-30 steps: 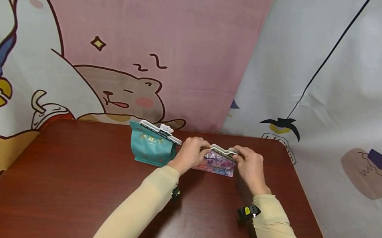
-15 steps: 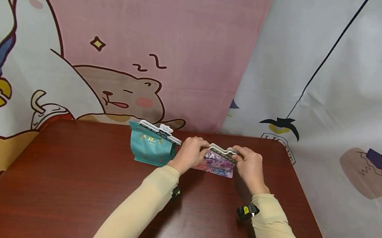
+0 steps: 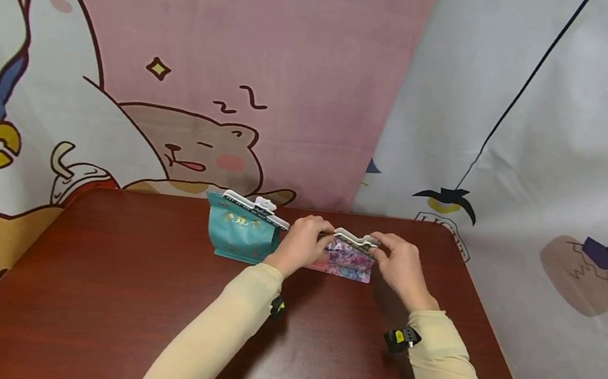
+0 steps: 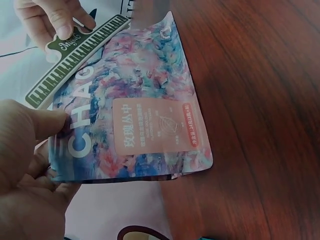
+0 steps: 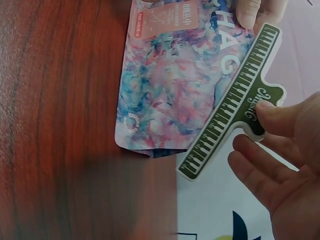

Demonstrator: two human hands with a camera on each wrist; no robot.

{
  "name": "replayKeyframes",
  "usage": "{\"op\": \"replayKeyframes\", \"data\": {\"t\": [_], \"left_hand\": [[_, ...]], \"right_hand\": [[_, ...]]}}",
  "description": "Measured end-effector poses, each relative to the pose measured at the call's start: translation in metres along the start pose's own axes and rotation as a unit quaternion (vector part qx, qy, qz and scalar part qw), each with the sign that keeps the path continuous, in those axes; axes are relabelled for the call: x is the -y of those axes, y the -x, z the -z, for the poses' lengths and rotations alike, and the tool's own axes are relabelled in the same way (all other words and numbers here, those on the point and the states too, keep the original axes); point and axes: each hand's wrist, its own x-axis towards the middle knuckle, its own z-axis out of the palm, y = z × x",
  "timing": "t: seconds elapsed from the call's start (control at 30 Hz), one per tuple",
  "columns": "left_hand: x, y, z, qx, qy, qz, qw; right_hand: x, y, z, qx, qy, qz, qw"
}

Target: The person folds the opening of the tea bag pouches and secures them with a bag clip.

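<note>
A pink, blue and purple pouch (image 4: 145, 100) with the letters CHAG stands on the table near its back edge. My left hand (image 3: 302, 247) pinches the pouch's top corner between thumb and fingers. A long green clip (image 5: 230, 105) with a piano-key pattern and the word Music lies aslant along the pouch's top edge. My right hand (image 3: 398, 266) pinches the clip's handle, thumb on the printed face. Left of my left hand stands a teal pouch (image 3: 243, 233), its top carrying a similar white-backed clip (image 3: 256, 209).
The reddish-brown wooden table (image 3: 123, 294) runs back to a cloth backdrop (image 3: 319, 76) with cartoon animals, pink and white. The teal pouch stands close beside my left wrist. Small black devices are strapped to both wrists.
Both hands keep their grips on the pouch and the clip. My right wrist has shifted very slightly to the right; the teal pouch stays in place.
</note>
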Motion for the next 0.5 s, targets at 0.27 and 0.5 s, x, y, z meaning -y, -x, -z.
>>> {"op": "replayKeyframes", "data": {"t": [0.27,0.5], "left_hand": [[-0.005,0.003,0.009,-0.007,-0.008,-0.02,0.9997],[-0.006,0.01,0.022,0.012,-0.061,-0.056,0.9965]], "right_hand": [[0.0,0.002,0.012,0.048,0.007,-0.003,0.999],[0.0,0.007,0.021,0.062,0.024,0.013,0.998]]}}
